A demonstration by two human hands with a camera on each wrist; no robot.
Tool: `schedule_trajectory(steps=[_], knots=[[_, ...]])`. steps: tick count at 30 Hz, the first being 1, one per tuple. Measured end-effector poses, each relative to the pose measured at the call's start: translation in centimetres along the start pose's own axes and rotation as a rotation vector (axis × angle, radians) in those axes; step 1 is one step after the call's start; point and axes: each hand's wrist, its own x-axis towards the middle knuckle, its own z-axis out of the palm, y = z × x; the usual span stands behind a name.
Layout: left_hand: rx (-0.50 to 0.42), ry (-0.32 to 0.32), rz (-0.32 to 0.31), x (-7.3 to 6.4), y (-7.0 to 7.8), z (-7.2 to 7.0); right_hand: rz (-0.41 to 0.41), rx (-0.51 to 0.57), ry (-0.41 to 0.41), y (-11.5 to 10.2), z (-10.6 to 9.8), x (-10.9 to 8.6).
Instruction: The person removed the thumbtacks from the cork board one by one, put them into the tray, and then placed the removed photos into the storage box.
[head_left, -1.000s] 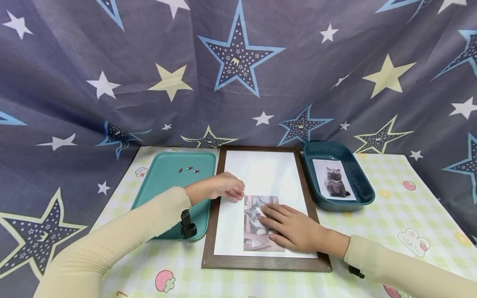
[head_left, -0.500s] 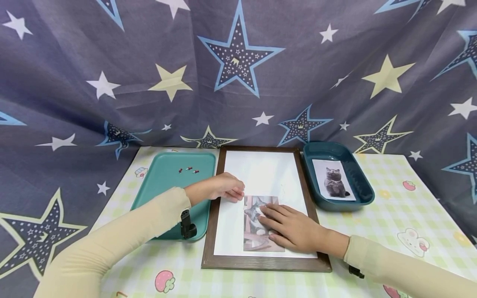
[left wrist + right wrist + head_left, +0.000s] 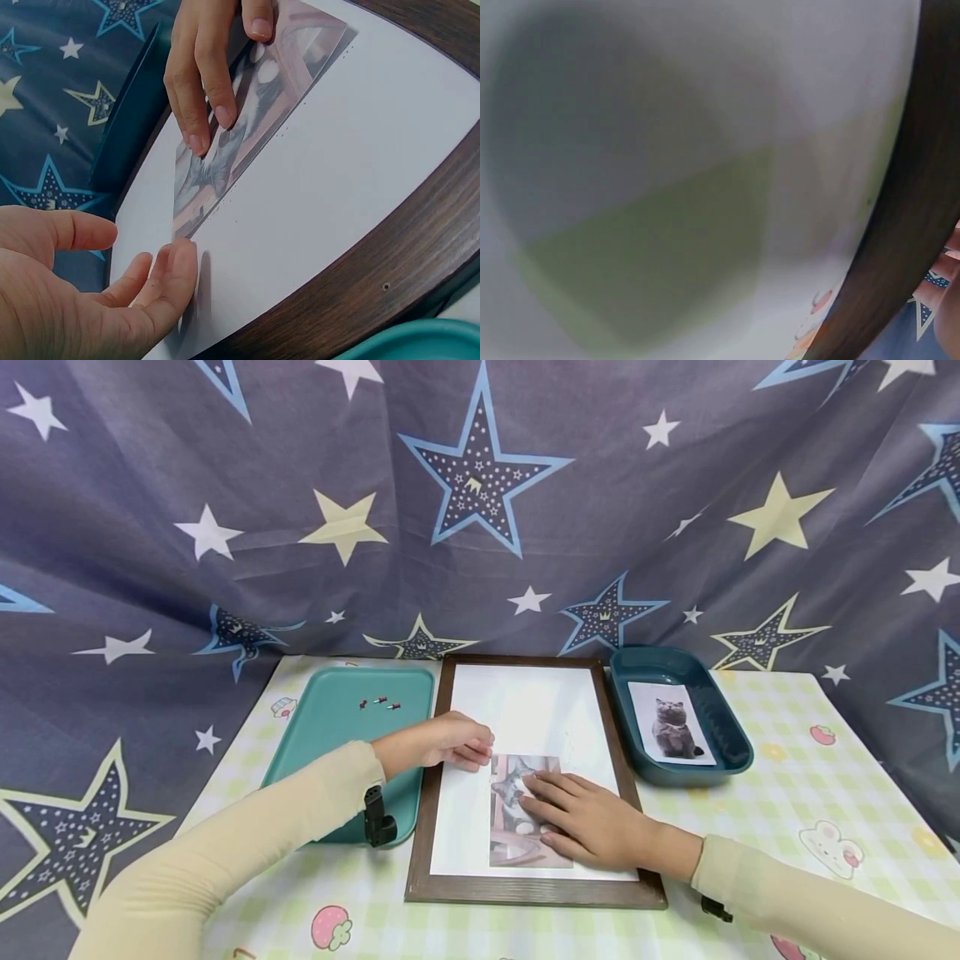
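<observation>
A printed photo of a grey-and-white cat (image 3: 513,852) lies on a white board (image 3: 525,702) with a dark wooden frame (image 3: 532,890). My right hand (image 3: 588,822) rests on the photo, its fingers extended over the cat. By the photo's top left corner is my left hand (image 3: 455,742), fingers loosely bent. In the left wrist view, the left thumb stands apart from the other fingers (image 3: 176,270), whose tips are close to the photo corner; whether they touch it I cannot tell. The right wrist view is mostly blurred, with the frame edge (image 3: 900,225) and some fingers at its right.
A teal tray (image 3: 322,718) with 3 red push pins (image 3: 381,699) stands left of the frame. On the right, a dark teal basin (image 3: 723,727) holds another cat photo (image 3: 645,718). A checked cloth (image 3: 390,918) covers the table; a star-patterned curtain (image 3: 570,527) hangs behind.
</observation>
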Motion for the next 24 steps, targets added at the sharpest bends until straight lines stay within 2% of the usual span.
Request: schedule_trajectory(steps=[11, 20, 24], knots=[[-0.106, -0.056, 0.028, -0.01, -0.34, 0.01, 0.012, 0.012, -0.017, -0.11, 0.0, -0.09], [-0.056, -0.144, -0.044, -0.21, -0.45, 0.57, 0.006, 0.005, -0.006, -0.09, -0.02, -0.06], [-0.038, -0.17, -0.047, -0.23, -0.57, 0.77, 0.006, 0.003, -0.006, 0.0, -0.01, -0.02]])
